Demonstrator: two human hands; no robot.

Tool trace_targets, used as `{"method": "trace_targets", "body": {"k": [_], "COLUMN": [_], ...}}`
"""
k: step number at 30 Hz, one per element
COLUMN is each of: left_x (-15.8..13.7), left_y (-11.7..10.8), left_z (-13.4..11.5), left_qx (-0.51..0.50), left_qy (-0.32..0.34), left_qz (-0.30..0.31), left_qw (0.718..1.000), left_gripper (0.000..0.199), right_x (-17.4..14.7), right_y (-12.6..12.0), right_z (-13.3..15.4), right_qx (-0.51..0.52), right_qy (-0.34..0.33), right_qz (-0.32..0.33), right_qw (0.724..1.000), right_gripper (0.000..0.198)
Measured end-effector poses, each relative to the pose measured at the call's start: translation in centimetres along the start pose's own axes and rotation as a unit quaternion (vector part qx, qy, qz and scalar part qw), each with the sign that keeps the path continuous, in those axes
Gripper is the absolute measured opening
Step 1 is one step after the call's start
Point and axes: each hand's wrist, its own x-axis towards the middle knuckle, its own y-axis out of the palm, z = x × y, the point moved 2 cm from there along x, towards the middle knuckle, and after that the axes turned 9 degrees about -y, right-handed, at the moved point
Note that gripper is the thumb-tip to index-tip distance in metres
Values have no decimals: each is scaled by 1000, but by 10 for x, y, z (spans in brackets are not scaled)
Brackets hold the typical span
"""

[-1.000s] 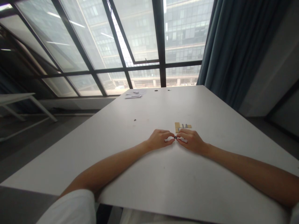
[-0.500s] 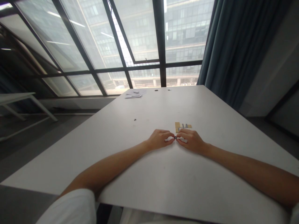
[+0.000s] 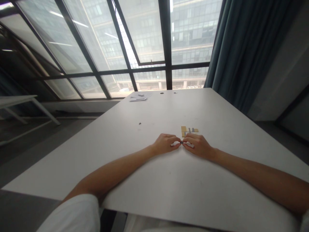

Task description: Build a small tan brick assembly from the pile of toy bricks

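Note:
Between the fingertips of both hands is a tiny dark piece (image 3: pixel 182 142), too small to name. My left hand (image 3: pixel 165 143) pinches it from the left with thumb and fingers. From the other side my right hand (image 3: pixel 197 145) pinches it too, so the fingertips of the two hands nearly meet. Just beyond the right hand lies a flat yellow piece (image 3: pixel 183 129) with a grid-like pattern and several small blue-grey parts on it. The right fingers hide its near edge.
The white table (image 3: pixel 135 180) stretches to the windows. A small black bit (image 3: pixel 139 123) lies left of the hands. Papers (image 3: pixel 138 99) with a dark, thin item rest at the far left, and a black disc (image 3: pixel 162 93) at the far edge. A blue curtain (image 3: pixel 236 58) hangs at right.
Both hands keep their pinch on the tiny dark piece in the same place. The view has shifted very slightly; nothing else has visibly moved.

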Motion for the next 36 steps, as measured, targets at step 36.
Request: {"method": "trace_targets", "body": {"k": [36], "left_x": [0], "left_y": [0], "left_z": [0], "left_qx": [-3], "left_qy": [33], "left_qz": [-30], "left_qw": [999], "left_gripper": [20], "right_x": [-1], "right_y": [1], "right_z": [-1], "right_qx": [0], "right_qy": [-7], "right_qz": [-2], "right_qw": [1000], "right_gripper": [7]}}
